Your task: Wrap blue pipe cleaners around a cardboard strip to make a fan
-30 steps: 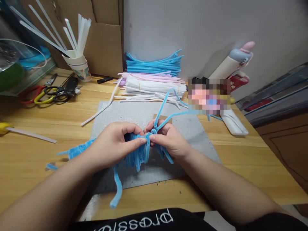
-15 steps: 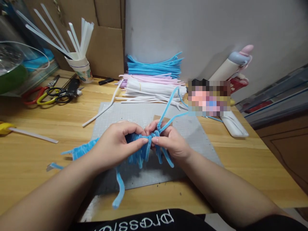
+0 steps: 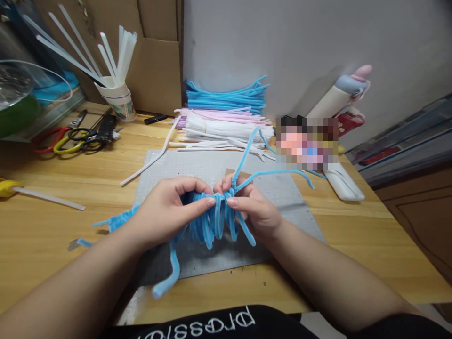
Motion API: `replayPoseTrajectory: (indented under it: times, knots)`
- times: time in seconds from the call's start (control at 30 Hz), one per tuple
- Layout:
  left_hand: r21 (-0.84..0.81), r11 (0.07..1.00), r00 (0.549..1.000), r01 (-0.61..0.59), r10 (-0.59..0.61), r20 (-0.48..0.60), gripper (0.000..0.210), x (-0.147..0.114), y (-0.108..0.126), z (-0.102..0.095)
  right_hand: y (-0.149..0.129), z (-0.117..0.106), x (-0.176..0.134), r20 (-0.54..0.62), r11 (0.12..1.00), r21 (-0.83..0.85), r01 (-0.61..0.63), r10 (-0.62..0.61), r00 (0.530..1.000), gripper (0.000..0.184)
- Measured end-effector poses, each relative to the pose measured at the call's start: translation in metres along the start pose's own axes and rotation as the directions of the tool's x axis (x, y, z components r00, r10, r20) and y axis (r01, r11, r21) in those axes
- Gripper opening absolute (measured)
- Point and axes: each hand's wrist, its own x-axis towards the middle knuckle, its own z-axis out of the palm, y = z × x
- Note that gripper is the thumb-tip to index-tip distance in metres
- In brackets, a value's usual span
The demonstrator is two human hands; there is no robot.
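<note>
Between my hands is a long strip of looped blue pipe cleaners [image 3: 219,219], held above a grey cutting mat [image 3: 226,261]. My left hand [image 3: 173,209] pinches it between thumb and fingers near the middle. A short way to the right, my right hand [image 3: 256,207] grips the strip's end by a twisted joint. Two long loose blue stems rise from that joint, one bent over at its top, the other reaching right. Part of the strip is hidden behind my left hand and shows again at the left; a loose stem hangs below it.
Blue pipe cleaners [image 3: 226,100], pink ones and white ones [image 3: 205,129] lie stacked by the wall. A paper cup [image 3: 118,101] holds glue sticks. Scissors [image 3: 84,139] and a yellow glue gun [image 3: 7,188] are left. At right lie a bottle [image 3: 332,101] and a blurred-out patch.
My hands have drawn slightly apart, so more loops show between them. The loose stem at the right has swung outward, and the hanging stem's tip has shifted left.
</note>
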Motion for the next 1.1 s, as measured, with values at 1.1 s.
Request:
replayPoseTrajectory:
  times: [1.1]
  knots:
    - [-0.13, 0.99, 0.997, 0.053, -0.046, 0.059, 0.018, 0.0008, -0.0018, 0.0048, 0.0013, -0.005, 0.0023, -0.045, 0.953, -0.301, -0.001, -0.013, 0.999, 0.02]
